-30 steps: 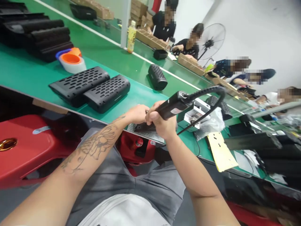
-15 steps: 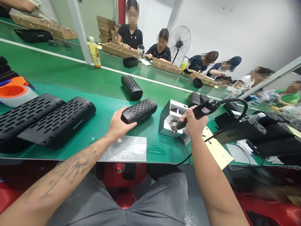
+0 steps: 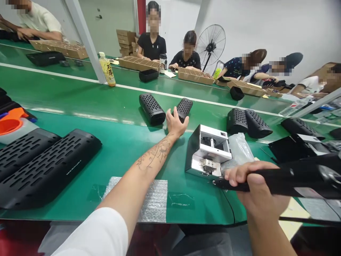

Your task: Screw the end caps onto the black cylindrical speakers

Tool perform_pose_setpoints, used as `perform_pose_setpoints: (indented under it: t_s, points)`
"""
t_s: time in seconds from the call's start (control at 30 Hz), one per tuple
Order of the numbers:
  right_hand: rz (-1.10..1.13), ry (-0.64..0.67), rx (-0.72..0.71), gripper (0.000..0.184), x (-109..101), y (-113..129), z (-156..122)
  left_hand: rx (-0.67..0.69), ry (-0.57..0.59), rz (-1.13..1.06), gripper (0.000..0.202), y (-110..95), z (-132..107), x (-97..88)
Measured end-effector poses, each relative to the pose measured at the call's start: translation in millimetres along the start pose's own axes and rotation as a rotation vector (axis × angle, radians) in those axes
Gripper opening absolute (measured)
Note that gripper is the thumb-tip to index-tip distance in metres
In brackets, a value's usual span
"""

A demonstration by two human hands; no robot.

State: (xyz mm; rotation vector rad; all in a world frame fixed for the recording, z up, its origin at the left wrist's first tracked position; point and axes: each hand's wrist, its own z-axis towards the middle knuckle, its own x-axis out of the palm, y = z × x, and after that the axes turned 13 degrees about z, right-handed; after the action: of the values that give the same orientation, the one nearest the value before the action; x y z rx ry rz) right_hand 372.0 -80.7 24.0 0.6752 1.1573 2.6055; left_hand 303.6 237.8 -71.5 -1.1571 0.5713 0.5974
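Observation:
At the belt, my left hand (image 3: 176, 122) has its thumb and fingers around the near end of a black perforated speaker housing (image 3: 185, 107). A second such housing (image 3: 152, 108) lies just left of it. My right hand (image 3: 262, 188) is closed round a black electric screwdriver (image 3: 290, 177), held level, its tip pointing left. That tip is close to the front of a white and black screw feeder (image 3: 210, 147); whether it touches, I cannot tell. Two larger perforated housings (image 3: 57, 163) rest at the left. Bubble wrap (image 3: 157, 202) lies below my left forearm.
A pale post (image 3: 86, 39) rises beside a yellow drink bottle (image 3: 107, 69). More housings (image 3: 236, 121) and a clear plastic bag (image 3: 241, 147) are right of the feeder. An orange tape dispenser (image 3: 12, 122) is at far left. Co-workers sit opposite with cardboard trays (image 3: 195, 75).
My left hand has carried the housing forward and right, next to the other one on the belt. My right hand has drawn the screwdriver back from the feeder and turned it level.

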Motion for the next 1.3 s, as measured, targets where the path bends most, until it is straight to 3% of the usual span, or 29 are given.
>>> perform_pose_setpoints:
  t_s: [0.07, 0.1, 0.23, 0.3, 0.37, 0.43, 0.53, 0.67, 0.8, 0.87, 0.97, 1.13, 1.3]
  points:
    - [0.019, 0.003, -0.013, 0.024, -2.2, 4.0, 2.1, 0.032, -0.102, 0.042, 0.099, 18.1, -1.3, -8.9]
    - [0.028, -0.004, -0.023, 0.024, -1.6, 4.5, 2.9, -0.020, -0.142, 0.051, 0.105, 26.9, 0.4, -14.2]
    - [0.053, -0.071, -0.065, 0.030, 12.6, 2.8, -0.8, -0.427, -0.217, -0.001, 0.130, 50.9, 19.1, -34.2]
    - [0.050, -0.084, -0.077, 0.031, 22.9, 4.6, -6.8, -0.527, -0.220, -0.070, 0.129, 56.9, 27.6, -48.0]
    - [0.051, -0.067, -0.096, 0.030, 31.3, 11.1, -14.5, -0.548, -0.214, -0.142, 0.127, 64.8, 29.6, -71.3]
    - [0.063, -0.050, -0.108, 0.029, 36.5, 21.7, -23.2, -0.509, -0.199, -0.171, 0.124, 81.0, 21.2, -106.2]
    - [0.078, -0.037, -0.091, 0.030, 38.8, 40.3, -36.4, -0.313, -0.150, -0.122, 0.112, 126.8, -17.6, -173.3]
    - [0.116, -0.010, -0.060, 0.030, 41.9, 59.0, -50.1, 0.037, 0.041, -0.147, 0.106, 200.1, -111.3, -257.9]
    - [0.166, 0.013, -0.034, 0.034, 58.8, 67.6, -59.2, 0.268, 0.289, -0.167, 0.107, 238.4, -199.6, -307.4]
    - [0.194, 0.024, -0.037, 0.036, 72.2, 67.4, -62.8, 0.339, 0.382, -0.143, 0.106, 244.8, -226.1, -318.0]
    - [0.205, 0.050, -0.051, 0.041, 92.7, 59.3, -67.3, 0.419, 0.450, -0.109, 0.105, 250.3, -244.9, -321.2]
    - [0.171, 0.112, -0.004, 0.050, 114.3, 34.1, -70.3, 0.439, 0.462, -0.127, 0.110, 256.4, -252.8, -312.6]
    - [0.133, 0.139, 0.046, 0.053, 120.8, 13.4, -66.2, 0.418, 0.451, -0.159, 0.110, 254.2, -257.7, -305.8]
